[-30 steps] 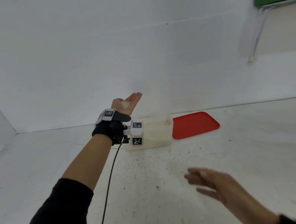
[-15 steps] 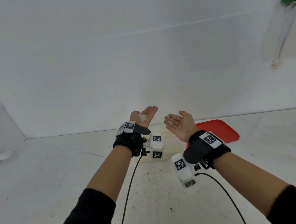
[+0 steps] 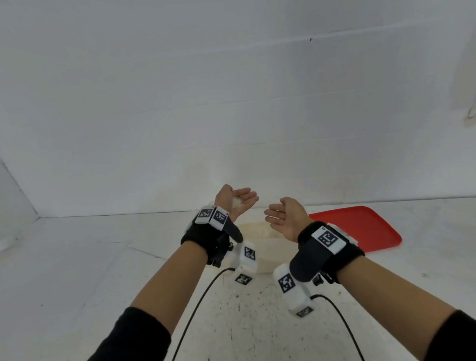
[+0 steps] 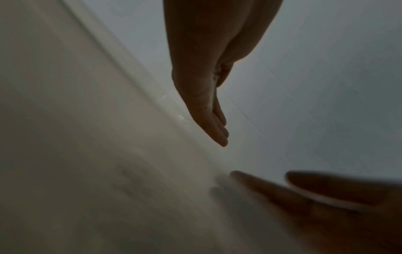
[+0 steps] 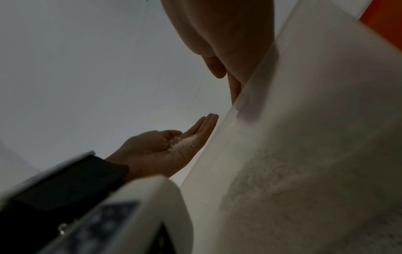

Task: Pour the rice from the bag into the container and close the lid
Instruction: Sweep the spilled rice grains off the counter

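Both our hands, left hand point(image 3: 237, 200) and right hand point(image 3: 288, 215), lie flat-fingered, palms up.
One rice point(image 3: 237, 202) clump in the left; one container point(image 3: 269, 250) beneath, one red lid point(image 3: 360, 228) beside it.

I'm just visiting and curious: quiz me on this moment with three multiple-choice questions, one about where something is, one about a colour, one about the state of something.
1. Where is the loose rice outside the container?
A. In the left palm
B. On the red lid
C. In the right palm

2. What colour is the lid lying on the table?
A. Green
B. Red
C. Blue

3. How is the container right now?
A. Lid closed
B. Tipped on its side
C. Open, with rice inside

Answers:
1 A: a small heap of rice lies in the upturned left hand; the right hand is bare.
2 B: the lid beside the container is red.
3 C: the container stands without its lid, and the right wrist view shows rice inside.
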Tool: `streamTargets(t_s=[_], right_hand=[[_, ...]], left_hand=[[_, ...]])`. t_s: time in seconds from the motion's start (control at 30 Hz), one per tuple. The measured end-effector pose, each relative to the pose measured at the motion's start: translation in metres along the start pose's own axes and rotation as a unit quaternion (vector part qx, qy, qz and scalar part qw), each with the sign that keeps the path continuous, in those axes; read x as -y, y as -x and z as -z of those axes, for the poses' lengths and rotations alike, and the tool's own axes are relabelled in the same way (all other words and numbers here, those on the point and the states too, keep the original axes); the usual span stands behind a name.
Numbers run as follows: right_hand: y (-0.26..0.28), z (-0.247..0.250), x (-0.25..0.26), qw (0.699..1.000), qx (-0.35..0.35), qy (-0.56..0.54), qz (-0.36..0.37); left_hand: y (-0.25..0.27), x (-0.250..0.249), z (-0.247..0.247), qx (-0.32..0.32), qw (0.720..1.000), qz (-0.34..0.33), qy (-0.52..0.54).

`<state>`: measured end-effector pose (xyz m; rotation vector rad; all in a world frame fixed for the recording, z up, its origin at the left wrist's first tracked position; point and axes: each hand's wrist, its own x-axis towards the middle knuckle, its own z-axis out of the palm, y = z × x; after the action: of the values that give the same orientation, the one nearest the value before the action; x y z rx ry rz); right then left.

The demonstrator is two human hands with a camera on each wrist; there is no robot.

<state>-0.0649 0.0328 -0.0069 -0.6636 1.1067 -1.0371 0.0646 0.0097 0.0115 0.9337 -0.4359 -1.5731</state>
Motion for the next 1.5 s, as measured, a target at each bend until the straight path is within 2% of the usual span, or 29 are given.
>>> streamTargets(t_s=[0.1, 0.2, 0.3, 0.37, 0.4, 0.5, 0.53, 0.57, 0.63, 0.67, 0.7, 0.77, 0.8, 0.9, 0.93, 1.0, 1.1, 1.13, 1.17, 1.27, 1.33, 1.4, 1.5], right_hand=[[-0.009, -0.001, 0.001, 0.999, -0.009, 0.026, 0.021], [-0.011, 0.0, -0.001, 0.996, -0.026, 0.069, 0.041], [-0.016, 0.004, -0.003, 0.986, -0.047, 0.132, 0.086], [-0.017, 0.008, -0.002, 0.963, -0.073, 0.222, 0.135], [-0.017, 0.011, -0.002, 0.94, -0.08, 0.285, 0.167], [-0.014, 0.019, -0.004, 0.838, -0.047, 0.465, 0.28], [-0.013, 0.022, -0.006, 0.798, -0.038, 0.51, 0.319], [-0.012, 0.025, -0.008, 0.755, -0.043, 0.549, 0.355], [-0.014, 0.033, -0.012, 0.685, -0.087, 0.609, 0.391], [-0.015, 0.037, -0.013, 0.671, -0.11, 0.625, 0.383], [-0.017, 0.041, -0.013, 0.672, -0.12, 0.631, 0.368], [-0.018, 0.045, -0.013, 0.693, -0.103, 0.632, 0.33], [-0.017, 0.045, -0.013, 0.697, -0.091, 0.636, 0.318], [-0.015, 0.044, -0.012, 0.706, -0.082, 0.635, 0.303], [-0.014, 0.044, -0.012, 0.713, -0.086, 0.628, 0.298], [-0.014, 0.044, -0.012, 0.731, -0.09, 0.614, 0.283], [-0.015, 0.045, -0.013, 0.762, -0.091, 0.595, 0.239], [-0.015, 0.046, -0.012, 0.779, -0.088, 0.583, 0.214], [-0.014, 0.047, -0.011, 0.795, -0.081, 0.57, 0.192], [-0.011, 0.05, -0.012, 0.838, -0.063, 0.515, 0.17], [-0.008, 0.052, -0.014, 0.865, -0.069, 0.466, 0.173], [-0.007, 0.052, -0.015, 0.875, -0.072, 0.446, 0.173], [-0.003, 0.049, -0.01, 0.868, -0.068, 0.469, 0.149]], left_hand=[[-0.005, -0.001, 0.002, 0.012, 0.983, -0.025, -0.184], [-0.004, 0.005, 0.013, 0.031, 0.931, -0.036, -0.361], [-0.004, 0.01, 0.02, 0.05, 0.884, -0.06, -0.46], [-0.003, 0.013, 0.022, 0.06, 0.849, -0.095, -0.516], [-0.003, 0.014, 0.024, 0.067, 0.82, -0.116, -0.557], [-0.004, 0.012, 0.041, 0.057, 0.661, -0.2, -0.721], [-0.006, 0.011, 0.049, 0.053, 0.624, -0.233, -0.744], [-0.006, 0.01, 0.056, 0.051, 0.608, -0.252, -0.751], [-0.005, 0.004, 0.068, 0.048, 0.596, -0.265, -0.756], [-0.004, 0.0, 0.071, 0.057, 0.597, -0.259, -0.757], [-0.002, -0.003, 0.073, 0.074, 0.601, -0.246, -0.757], [0.002, -0.004, 0.074, 0.107, 0.609, -0.213, -0.757], [0.003, -0.003, 0.074, 0.113, 0.597, -0.207, -0.767], [0.007, 0.004, 0.077, 0.074, 0.507, -0.267, -0.816], [0.008, 0.005, 0.077, 0.054, 0.491, -0.29, -0.82], [0.009, 0.006, 0.076, 0.029, 0.489, -0.279, -0.826], [0.011, 0.006, 0.074, -0.018, 0.499, -0.194, -0.844], [0.012, 0.007, 0.073, -0.037, 0.518, -0.195, -0.832], [0.012, 0.008, 0.074, -0.057, 0.55, -0.216, -0.805], [0.018, 0.013, 0.077, -0.118, 0.68, -0.278, -0.668], [0.022, 0.013, 0.078, -0.119, 0.751, -0.235, -0.605], [0.026, 0.01, 0.076, -0.115, 0.775, -0.171, -0.597], [0.03, 0.007, 0.072, -0.144, 0.767, -0.117, -0.614]])
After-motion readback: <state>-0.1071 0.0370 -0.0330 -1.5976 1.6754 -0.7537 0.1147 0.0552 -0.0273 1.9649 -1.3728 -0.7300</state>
